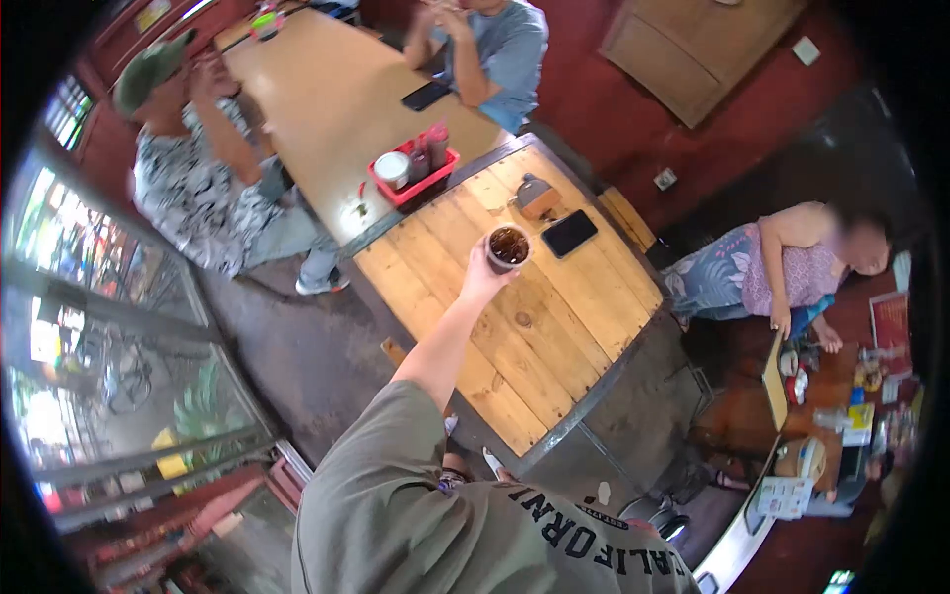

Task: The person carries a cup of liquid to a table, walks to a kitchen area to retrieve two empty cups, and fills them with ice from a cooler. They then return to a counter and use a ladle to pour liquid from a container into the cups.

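Note:
My left hand (pixel 484 274) is wrapped round a clear cup (pixel 508 247) of dark drink, over the wooden tabletop (pixel 524 317). Whether the cup touches the wood cannot be told. To the right of the cup a black phone (pixel 570 235) lies flat. Just beyond it is a small brown and grey object (pixel 537 198) that I cannot make out. A red basket (pixel 416 173) with a white-lidded container and bottles stands farther off, where the two tables meet. My right hand is out of sight.
Two people sit at the long tan table (pixel 327 99), one on each side, with another phone (pixel 427 95) near the right one. At the right, a person stands by a cluttered counter (pixel 831 386). Windows (pixel 119 346) line the left side.

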The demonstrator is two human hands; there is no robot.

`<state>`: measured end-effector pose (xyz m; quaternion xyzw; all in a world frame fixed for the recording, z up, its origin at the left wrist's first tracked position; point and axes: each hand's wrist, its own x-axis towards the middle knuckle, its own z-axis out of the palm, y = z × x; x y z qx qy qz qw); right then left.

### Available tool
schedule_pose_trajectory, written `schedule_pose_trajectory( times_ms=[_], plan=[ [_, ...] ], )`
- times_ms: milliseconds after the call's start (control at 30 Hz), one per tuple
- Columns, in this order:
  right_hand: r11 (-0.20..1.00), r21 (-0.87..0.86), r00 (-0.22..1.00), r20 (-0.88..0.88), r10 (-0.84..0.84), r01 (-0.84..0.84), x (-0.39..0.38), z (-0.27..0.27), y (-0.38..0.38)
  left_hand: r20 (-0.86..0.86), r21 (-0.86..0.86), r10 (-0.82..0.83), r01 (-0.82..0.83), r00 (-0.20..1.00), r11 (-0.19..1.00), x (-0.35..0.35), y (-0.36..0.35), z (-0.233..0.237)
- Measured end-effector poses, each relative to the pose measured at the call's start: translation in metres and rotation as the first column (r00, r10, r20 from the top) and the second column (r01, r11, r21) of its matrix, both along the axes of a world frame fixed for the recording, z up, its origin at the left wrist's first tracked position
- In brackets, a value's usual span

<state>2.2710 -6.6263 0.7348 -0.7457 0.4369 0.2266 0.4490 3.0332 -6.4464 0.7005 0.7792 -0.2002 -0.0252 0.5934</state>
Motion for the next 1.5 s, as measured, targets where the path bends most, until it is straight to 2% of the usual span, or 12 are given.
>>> schedule_pose_trajectory(
  times_ms=[267, 467, 600, 633, 667, 733, 800, 867, 1000, 1100, 1233, 1500],
  plan=[
    [0.822, 0.135, 0.800, -0.189, 0.569, -0.553, 0.166, 0.036, -0.064, -0.050, 0.112, 0.326, -0.319, 0.944, 0.941, -0.168, 0.162, 0.040],
    [0.442, 0.140, 0.439, -0.054, 0.897, -0.886, 0.321, 0.048, -0.021, -0.190, 0.682, 0.661, -0.387, 0.726, 0.621, -0.472, 0.407, 0.018],
    [0.145, 0.190, 0.149, 0.006, 0.989, -0.971, 0.395, 0.076, 0.124, -0.304, 0.931, 0.931, -0.146, 0.203, 0.335, -0.756, 0.573, -0.025],
    [0.044, 0.181, 0.050, 0.031, 0.998, -0.982, 0.407, 0.077, 0.162, 0.005, 0.996, 0.992, -0.085, -0.124, -0.015, -0.832, 0.587, -0.057],
    [-0.046, 0.164, -0.037, 0.058, 0.998, -0.985, 0.415, 0.078, 0.202, -0.056, 0.998, 0.997, -0.038, -0.044, 0.054, -0.879, 0.585, -0.013],
    [-0.304, -0.033, -0.305, 0.018, 0.952, -0.952, 0.418, 0.096, 0.300, -0.062, 0.960, 0.877, -0.270, -0.477, -0.079, -0.939, 0.561, 0.054],
    [-0.450, -0.158, -0.459, 0.030, 0.888, -0.879, 0.407, 0.096, 0.386, -0.003, 0.987, 0.945, -0.154, -0.327, -0.050, -1.090, 0.551, -0.061],
    [-0.465, -0.133, -0.477, 0.073, 0.876, -0.875, 0.389, 0.096, 0.475, -0.192, 0.958, 0.723, -0.286, -0.664, -0.009, -1.055, 0.505, 0.019],
    [-0.534, -0.039, -0.536, 0.040, 0.843, -0.844, 0.359, 0.058, 0.612, -0.762, 0.645, 0.594, -0.383, -0.257, 0.662, -1.136, 0.420, -0.085],
    [-0.735, -0.124, -0.738, -0.026, 0.674, -0.667, 0.337, 0.058, 0.694, -0.834, 0.493, 0.552, -0.463, -0.011, 0.736, -1.157, 0.416, -0.104],
    [-0.734, -0.059, -0.723, -0.138, 0.677, -0.676, 0.338, 0.046, 0.791, -0.693, 0.664, 0.486, -0.733, -0.532, 0.145, -1.124, 0.528, -0.009],
    [-0.833, -0.083, -0.796, -0.257, 0.548, -0.547, 0.375, 0.026, 1.022, -0.425, 0.726, 0.369, -0.554, -0.827, -0.407, -1.161, 0.697, 0.035]
  ],
)
